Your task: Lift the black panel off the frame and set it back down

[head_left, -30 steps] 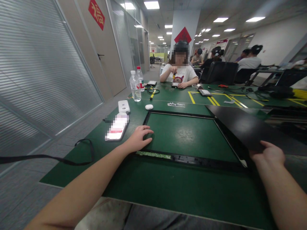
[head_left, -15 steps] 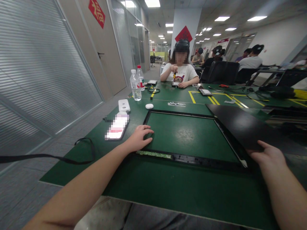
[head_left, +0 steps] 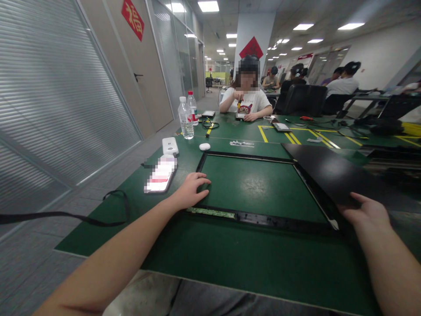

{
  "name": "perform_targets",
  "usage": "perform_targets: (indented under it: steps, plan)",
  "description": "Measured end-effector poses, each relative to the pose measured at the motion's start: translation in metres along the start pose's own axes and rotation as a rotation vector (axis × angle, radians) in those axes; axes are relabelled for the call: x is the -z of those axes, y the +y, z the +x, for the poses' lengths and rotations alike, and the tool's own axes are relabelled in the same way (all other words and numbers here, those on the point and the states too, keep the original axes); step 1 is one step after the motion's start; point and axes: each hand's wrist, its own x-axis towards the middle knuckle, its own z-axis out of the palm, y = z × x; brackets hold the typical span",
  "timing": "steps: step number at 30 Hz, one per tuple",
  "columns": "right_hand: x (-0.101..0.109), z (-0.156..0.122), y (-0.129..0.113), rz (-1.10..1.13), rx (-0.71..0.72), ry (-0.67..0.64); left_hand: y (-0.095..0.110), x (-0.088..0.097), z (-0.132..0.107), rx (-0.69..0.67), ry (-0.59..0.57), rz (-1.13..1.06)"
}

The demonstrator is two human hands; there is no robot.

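A black rectangular frame (head_left: pixel 246 156) lies flat on the green table (head_left: pixel 230 259), with a thin green circuit strip (head_left: pixel 210 213) along its near edge. My left hand (head_left: pixel 189 191) rests on the frame's near left corner, fingers loosely spread and flat. My right hand (head_left: pixel 366 213) grips the near corner of a large black panel (head_left: pixel 325 173), which lies tilted over the frame's right side.
A phone (head_left: pixel 160 177), a white box (head_left: pixel 170 145), a small white case (head_left: pixel 204 146) and two water bottles (head_left: pixel 186 117) sit at the left. A black strap (head_left: pixel 82 217) hangs off the table edge. A person sits across the table; others work behind.
My right hand has slid slightly down and left along the black panel's near corner. My left hand has stayed on the frame corner.
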Motion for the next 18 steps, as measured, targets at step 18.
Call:
perform_targets:
  steps: [18]
  plan:
    - [-0.01, -0.036, 0.0, 0.151, 0.204, -0.054, -0.001, 0.0, -0.001, -0.017, 0.007, -0.038]
